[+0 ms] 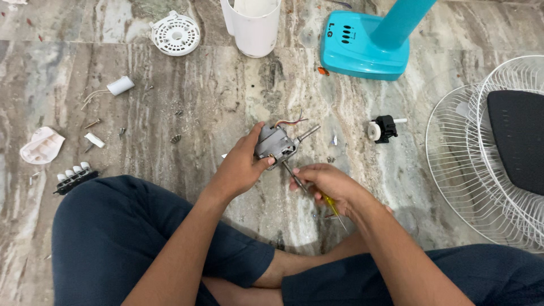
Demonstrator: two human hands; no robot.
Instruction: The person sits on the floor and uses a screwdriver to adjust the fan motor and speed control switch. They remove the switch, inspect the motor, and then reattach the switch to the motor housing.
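Closest in, crossed legs in dark blue trousers (130, 238) are seen, planted on the marble-look floor (226, 90). Just above the knees, the right hand (326, 184) is wrapped tight round a screwdriver (317, 192) with a yellow handle; the metal tip is pointed up and left, right against the underside of the motor. The grey fan motor (275, 143) is gripped by the left hand (241, 167), thumb pressed on its near side, fingers curled behind it. It's held up off the floor, pretty much dead centre, with a metal shaft sticking out to the upper right and red wires poking off the top.

A bit further out, loose screws (175, 138) are scattered on the floor to the left, along with a black switch strip with white buttons (75, 177), a small white clip (94, 140) and a pale shell-shaped cover (41, 145). To the right of the motor a black part with a white knob (384, 129) is lying by itself. The white wire fan guard (481, 158) is parked at the right edge, with something flat and black resting on it.

Farthest away, a white capacitor with leads (119, 86), a round white vented cover (175, 34), a white plastic housing (252, 25) and the turquoise fan base (365, 45) with its pole can be made out.
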